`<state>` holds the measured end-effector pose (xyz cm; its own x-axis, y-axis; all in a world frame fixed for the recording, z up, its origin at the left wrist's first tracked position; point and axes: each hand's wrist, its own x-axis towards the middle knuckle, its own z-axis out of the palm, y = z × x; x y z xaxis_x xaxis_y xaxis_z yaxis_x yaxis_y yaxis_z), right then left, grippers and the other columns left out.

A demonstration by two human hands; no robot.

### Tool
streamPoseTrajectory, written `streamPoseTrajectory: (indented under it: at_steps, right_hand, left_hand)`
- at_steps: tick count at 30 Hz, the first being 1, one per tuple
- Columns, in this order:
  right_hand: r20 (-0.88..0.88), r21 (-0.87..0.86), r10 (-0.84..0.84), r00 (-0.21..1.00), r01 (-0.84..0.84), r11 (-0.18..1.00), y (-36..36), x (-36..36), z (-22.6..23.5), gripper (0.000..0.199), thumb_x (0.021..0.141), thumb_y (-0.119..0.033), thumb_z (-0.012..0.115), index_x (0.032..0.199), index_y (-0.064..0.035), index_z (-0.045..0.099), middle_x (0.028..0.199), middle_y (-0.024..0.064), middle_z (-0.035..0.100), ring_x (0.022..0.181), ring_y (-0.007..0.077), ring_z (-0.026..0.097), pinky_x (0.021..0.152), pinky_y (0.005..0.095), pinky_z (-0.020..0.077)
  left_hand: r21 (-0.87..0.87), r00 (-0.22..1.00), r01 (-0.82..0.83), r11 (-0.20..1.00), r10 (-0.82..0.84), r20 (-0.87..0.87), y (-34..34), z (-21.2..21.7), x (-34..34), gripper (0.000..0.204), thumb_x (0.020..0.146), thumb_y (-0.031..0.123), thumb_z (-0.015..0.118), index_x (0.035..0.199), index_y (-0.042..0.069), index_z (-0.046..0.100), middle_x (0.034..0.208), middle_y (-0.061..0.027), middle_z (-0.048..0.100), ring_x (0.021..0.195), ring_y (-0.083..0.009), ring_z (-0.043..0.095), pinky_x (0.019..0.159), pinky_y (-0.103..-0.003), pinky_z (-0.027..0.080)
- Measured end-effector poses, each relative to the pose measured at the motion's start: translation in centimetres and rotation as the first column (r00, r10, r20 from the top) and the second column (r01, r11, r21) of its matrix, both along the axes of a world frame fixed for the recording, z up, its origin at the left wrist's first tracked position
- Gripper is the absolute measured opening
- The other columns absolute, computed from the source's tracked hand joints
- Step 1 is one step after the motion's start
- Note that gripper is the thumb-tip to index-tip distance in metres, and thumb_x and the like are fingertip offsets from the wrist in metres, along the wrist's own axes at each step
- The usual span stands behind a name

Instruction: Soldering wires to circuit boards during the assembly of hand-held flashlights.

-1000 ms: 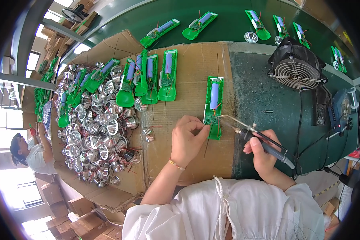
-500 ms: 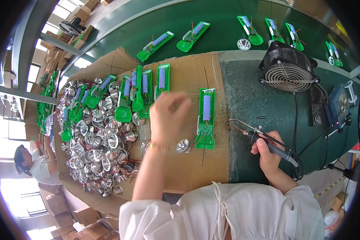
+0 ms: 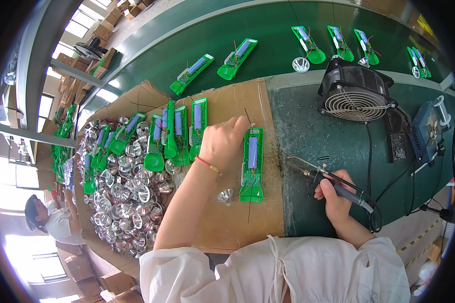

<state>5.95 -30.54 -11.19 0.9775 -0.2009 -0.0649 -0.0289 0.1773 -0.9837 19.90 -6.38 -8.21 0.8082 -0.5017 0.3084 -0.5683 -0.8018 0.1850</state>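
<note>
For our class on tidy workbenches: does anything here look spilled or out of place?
Yes: small specks lie scattered on the green bench between the cardboard and the fan, littering an otherwise plain surface.

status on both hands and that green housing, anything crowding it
Left hand at far end of green housing, grip unclear. Right hand holds soldering iron, tip off the housing. Housing on cardboard, silver reflector close on its left.

Lit from the left by white-bright windows (image 3: 30, 252) | stacked with brown cartons (image 3: 78, 267) nearby | framed at upper left by grey metal beams (image 3: 30, 134) | marked with yellow-black tape (image 3: 415, 242) on pale floor (image 3: 405, 230), lower right
</note>
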Motion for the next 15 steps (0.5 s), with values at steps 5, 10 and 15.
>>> streamPoseTrajectory:
  at_steps: [5,10,15]
  right_hand:
    - [-0.021,0.021,0.03,0.999,-0.03,0.999,0.1,0.0,0.1,0.014,0.082,-0.011,0.057,0.084,-0.001,0.047,0.061,0.0087,0.056,0.047,0.0114,0.053,0.042,0.0215,0.0427]
    - [-0.042,0.034,0.012,0.999,-0.011,0.999,0.0,0.1,-0.2,0.015,0.082,-0.011,0.057,0.084,-0.0009,0.047,0.061,0.009,0.056,0.047,0.0114,0.052,0.042,0.0212,0.0421]
    - [-0.051,0.048,0.009,0.999,-0.006,0.999,-0.3,0.2,-0.1,0.016,0.082,-0.012,0.058,0.085,-0.0006,0.047,0.062,0.0093,0.056,0.047,0.0116,0.052,0.042,0.0213,0.0422]
  left_hand:
    - [-0.026,0.991,0.132,0.991,-0.132,-0.002,0.8,-0.3,0.0,0.004,0.074,0.007,0.058,0.076,0.006,0.055,0.068,-0.0073,0.057,0.067,-0.0252,0.058,0.059,-0.035,0.048]
    - [-0.272,0.952,-0.014,0.962,-0.07,-0.298,-0.1,0.9,0.5,0.006,0.073,0.004,0.06,0.077,0.002,0.063,0.079,-0.0095,0.061,0.072,-0.0261,0.059,0.066,-0.032,0.049]
    - [-0.344,0.918,-0.11,0.932,-0.037,-0.395,-0.9,2.0,0.1,0.004,0.071,0.002,0.062,0.075,0.001,0.063,0.078,-0.0091,0.06,0.072,-0.0242,0.059,0.064,-0.031,0.048]
